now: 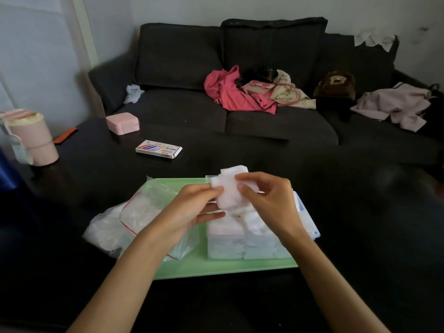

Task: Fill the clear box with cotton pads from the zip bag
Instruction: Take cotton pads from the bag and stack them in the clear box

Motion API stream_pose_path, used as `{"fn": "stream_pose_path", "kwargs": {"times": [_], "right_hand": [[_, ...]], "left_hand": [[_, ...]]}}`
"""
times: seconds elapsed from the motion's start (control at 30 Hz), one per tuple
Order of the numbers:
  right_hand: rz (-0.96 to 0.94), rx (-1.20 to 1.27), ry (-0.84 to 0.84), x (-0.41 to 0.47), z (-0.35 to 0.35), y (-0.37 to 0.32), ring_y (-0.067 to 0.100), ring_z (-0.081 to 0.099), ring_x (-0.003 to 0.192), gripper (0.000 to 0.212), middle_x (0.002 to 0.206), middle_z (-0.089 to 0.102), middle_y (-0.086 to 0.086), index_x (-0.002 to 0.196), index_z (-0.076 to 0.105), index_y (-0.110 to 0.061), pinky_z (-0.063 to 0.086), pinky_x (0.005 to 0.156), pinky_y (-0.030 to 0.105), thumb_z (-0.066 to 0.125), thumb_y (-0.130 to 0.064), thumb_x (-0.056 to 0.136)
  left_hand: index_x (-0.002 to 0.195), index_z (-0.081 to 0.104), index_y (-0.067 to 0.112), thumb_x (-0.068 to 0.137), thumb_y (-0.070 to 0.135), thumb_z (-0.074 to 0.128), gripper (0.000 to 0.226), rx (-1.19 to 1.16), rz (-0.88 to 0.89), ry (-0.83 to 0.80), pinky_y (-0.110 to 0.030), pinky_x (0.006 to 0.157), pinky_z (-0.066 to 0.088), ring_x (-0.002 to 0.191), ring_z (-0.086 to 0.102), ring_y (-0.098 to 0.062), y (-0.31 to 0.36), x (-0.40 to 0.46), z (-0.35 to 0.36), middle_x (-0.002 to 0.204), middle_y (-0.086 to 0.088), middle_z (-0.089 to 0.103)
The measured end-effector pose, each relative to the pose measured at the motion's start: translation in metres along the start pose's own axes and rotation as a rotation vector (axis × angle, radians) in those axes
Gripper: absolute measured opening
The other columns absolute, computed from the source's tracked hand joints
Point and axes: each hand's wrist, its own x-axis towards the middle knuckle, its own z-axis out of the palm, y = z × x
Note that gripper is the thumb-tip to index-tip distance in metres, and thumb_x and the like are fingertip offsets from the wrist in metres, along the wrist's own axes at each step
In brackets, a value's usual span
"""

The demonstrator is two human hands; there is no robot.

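we are holding a small stack of pads (229,188) up over the box (249,239), both hands meeting on it. our left hand (192,207) is pinching the stack's left edge between thumb and curled forefinger, while its lower fingers are lying straight underneath. our right hand (266,200) is pinching the right edge, fingers curled over the top. the stack is hanging just above the box's far rim, apart from the pads already inside.

the box is sitting on the right half of the tray (216,267), already heaped past its rim; its lid (305,212) is lying open toward the right, reaching past the tray's right edge. the bag (134,219) is lying on the tray's left half, spilling over the left edge onto the table (96,179), its mouth facing the box and partly hidden under our left forearm.

beyond the tray's far edge the table is running dark toward the sofa (264,121). a flat carton (158,150), a pink case (123,123) and a pink tub (33,138) are standing well apart, toward the far left.
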Motion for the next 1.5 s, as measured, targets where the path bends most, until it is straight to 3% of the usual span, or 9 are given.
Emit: {"fn": "stream_pose_path", "kwargs": {"times": [0.17,0.33,0.53,0.67,0.93,1.1,1.23,1.37,1.5], "right_hand": [[0.24,0.21,0.085,0.023,-0.045,0.009,0.006,0.07,0.078,0.029,0.085,0.072,-0.008,0.102,0.064,-0.027,0.052,0.062,0.015,0.071,-0.008,0.081],[0.231,-0.15,-0.274,0.035,-0.054,0.022,0.007,0.065,0.089,0.029,0.103,0.064,-0.006,0.108,0.057,-0.027,0.051,0.07,0.019,0.059,-0.005,0.088],[0.197,-0.158,-0.468,0.044,-0.036,0.031,0.009,0.063,0.096,0.029,0.107,0.062,-0.002,0.108,0.058,-0.025,0.053,0.074,0.018,0.061,-0.003,0.087],[0.151,-0.256,-0.429,0.044,-0.029,0.036,0.025,0.064,0.087,0.031,0.097,0.067,0.001,0.102,0.059,-0.023,0.054,0.075,0.029,0.073,-0.009,0.079],[-0.183,-0.705,-0.153,0.034,-0.03,0.041,0.003,0.043,0.084,0.038,0.095,0.043,-0.017,0.088,0.055,-0.041,0.034,0.067,0.012,0.084,-0.036,0.064],[-0.122,-0.913,-0.29,0.027,-0.031,0.041,0.006,0.035,0.093,0.018,0.099,0.044,-0.013,0.095,0.069,-0.039,0.029,0.078,0.021,0.071,-0.044,0.078],[-0.029,-0.463,-0.022,0.025,-0.026,0.018,0.003,0.054,0.08,0.016,0.087,0.06,-0.014,0.094,0.07,-0.029,0.037,0.063,0.011,0.062,-0.04,0.086],[0.453,0.079,-0.308,0.016,-0.024,-0.008,0.007,0.066,0.088,0.045,0.097,0.069,-0.007,0.103,0.07,-0.023,0.049,0.069,0.02,0.059,-0.059,0.078],[0.576,0.33,-0.238,0.009,-0.022,-0.004,0.007,0.068,0.081,0.02,0.084,0.073,-0.006,0.088,0.072,-0.018,0.05,0.071,0.022,0.067,-0.037,0.083]], "left_hand": [[0.086,0.068,0.014,0.093,0.011,0.054,0.016,0.004,0.091,0.101,-0.022,0.057,0.057,0.069,0.072,-0.013,0.003,0.006,-0.01,0.076,0.0,0.075],[0.09,0.065,0.018,0.094,0.012,0.052,0.015,-0.033,0.115,0.145,-0.021,0.059,0.057,0.074,0.072,-0.012,0.01,0.008,-0.024,0.088,-0.002,0.073],[0.095,0.064,0.018,0.094,0.013,0.054,0.011,-0.036,0.094,0.144,-0.023,0.062,0.059,0.076,0.072,-0.014,0.01,0.008,-0.03,0.094,-0.005,0.072],[0.09,0.065,0.017,0.093,0.012,0.054,0.012,-0.025,0.077,0.135,-0.022,0.058,0.058,0.072,0.072,-0.013,0.009,0.009,-0.031,0.084,-0.003,0.074],[0.087,0.066,0.018,0.093,0.012,0.055,0.013,-0.013,0.049,0.106,-0.022,0.053,0.055,0.07,0.072,-0.013,0.007,0.011,-0.032,0.081,-0.002,0.075],[0.094,0.067,0.017,0.092,0.015,0.054,0.013,-0.008,0.035,0.085,-0.023,0.058,0.057,0.077,0.072,-0.012,0.006,0.012,-0.031,0.091,-0.005,0.074],[0.1,0.069,0.019,0.092,0.017,0.054,0.017,-0.007,0.037,-0.003,-0.024,0.064,0.057,0.086,0.07,-0.013,0.006,0.012,-0.023,0.095,-0.002,0.074],[0.099,0.071,0.022,0.093,0.02,0.056,0.017,0.036,0.083,-0.041,-0.025,0.075,0.055,0.09,0.068,-0.01,0.005,0.009,-0.007,0.097,0.003,0.074],[0.103,0.07,0.016,0.09,0.019,0.061,0.016,0.077,0.143,0.042,-0.022,0.071,0.057,0.092,0.069,-0.014,0.0,0.007,0.007,0.101,-0.004,0.072]]}}
